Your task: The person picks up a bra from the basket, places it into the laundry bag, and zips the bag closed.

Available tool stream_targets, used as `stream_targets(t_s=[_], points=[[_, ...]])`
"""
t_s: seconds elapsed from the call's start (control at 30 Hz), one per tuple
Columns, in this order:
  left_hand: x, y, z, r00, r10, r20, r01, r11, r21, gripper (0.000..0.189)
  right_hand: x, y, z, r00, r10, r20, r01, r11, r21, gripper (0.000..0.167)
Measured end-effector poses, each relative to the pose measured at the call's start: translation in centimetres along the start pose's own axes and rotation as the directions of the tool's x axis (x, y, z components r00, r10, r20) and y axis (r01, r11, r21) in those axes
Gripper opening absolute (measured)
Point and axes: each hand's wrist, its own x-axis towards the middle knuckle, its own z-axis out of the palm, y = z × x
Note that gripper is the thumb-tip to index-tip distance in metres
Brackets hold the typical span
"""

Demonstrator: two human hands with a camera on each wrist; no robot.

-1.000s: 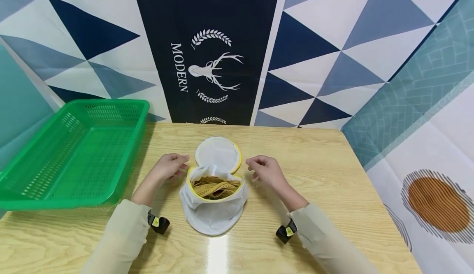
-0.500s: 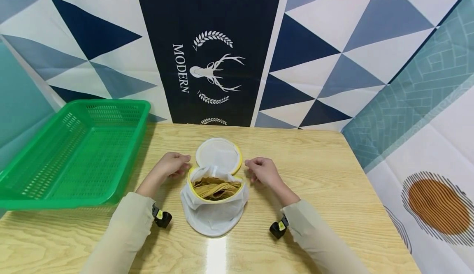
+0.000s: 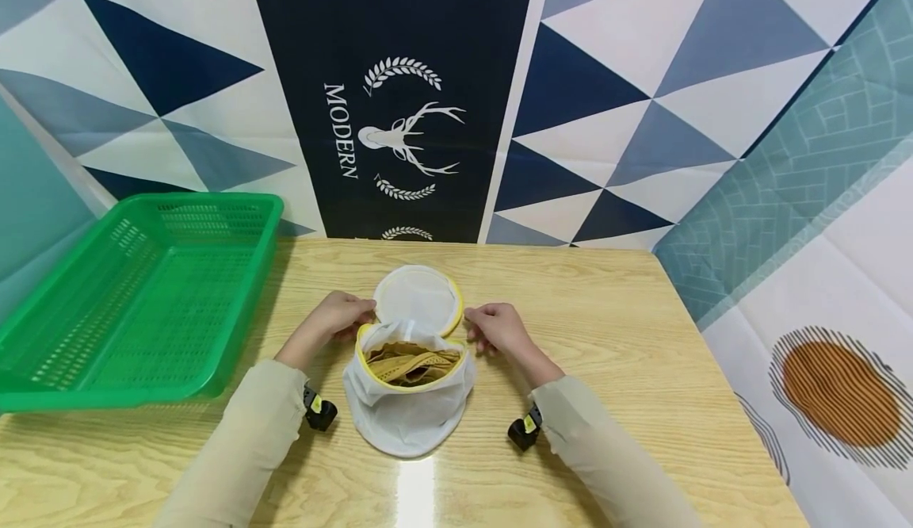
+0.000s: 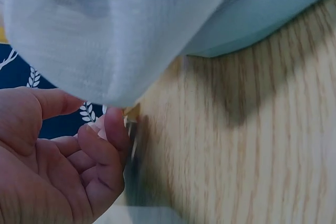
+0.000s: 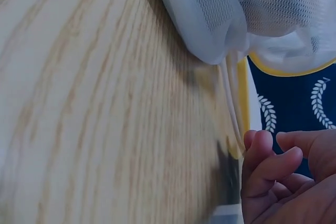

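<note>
A white mesh laundry bag [image 3: 406, 425] with yellow trim stands on the table, its mouth open. Folded brown perforated fabric [image 3: 414, 365] fills it. The round lid [image 3: 417, 294] is flipped back behind the mouth. My left hand [image 3: 338, 314] is at the lid's left side, fingertips right at the rim. On the other side my right hand [image 3: 499, 328] has its fingertips beside the yellow edge. In the left wrist view the bag [image 4: 121, 35] hides part of the thumb tip, and the fingers bend loosely. Thumb and fingers stand apart on the right hand [image 5: 283, 177] in its wrist view.
A green plastic basket [image 3: 171, 322] with perforated walls sits on the left of the wooden table [image 3: 585, 306]. A patterned cloth backdrop [image 3: 399, 139] rises behind the table's far edge. Small black cameras [image 3: 319, 413] hang from both wrists.
Both hands have drawn inward to the lid, the left moving right and the right moving slightly left. The bag and its lid stay in place on the table.
</note>
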Motion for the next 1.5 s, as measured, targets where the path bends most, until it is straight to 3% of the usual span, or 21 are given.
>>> stream_targets(t_s=[0.17,0.47,0.77,1.27,1.5], points=[[0.3,-0.1,0.0,0.999,-0.037,0.002,0.037,0.999,-0.007,0.032,0.2,0.1,0.3,0.999,0.024,0.026,-0.024,1.000,0.010,0.028],[0.5,-0.1,0.2,1.000,0.006,0.023,-0.005,1.000,-0.021,0.031,0.5,0.1,0.9,0.998,0.049,0.041,-0.049,0.999,-0.005,0.028],[0.4,-0.1,0.3,0.997,0.071,0.005,-0.071,0.997,-0.013,0.030,0.8,-0.1,1.2,0.999,0.032,0.029,-0.034,0.997,0.073,0.023],[1.0,-0.5,0.4,0.997,0.073,-0.029,-0.076,0.992,-0.098,0.040,1.4,-0.1,1.9,1.000,0.029,0.000,-0.029,0.992,0.121,0.019],[1.3,-0.6,0.2,0.998,0.060,-0.007,-0.060,0.986,-0.158,0.040,1.9,-0.4,2.1,1.000,0.029,0.009,-0.030,0.959,0.283,0.020]])
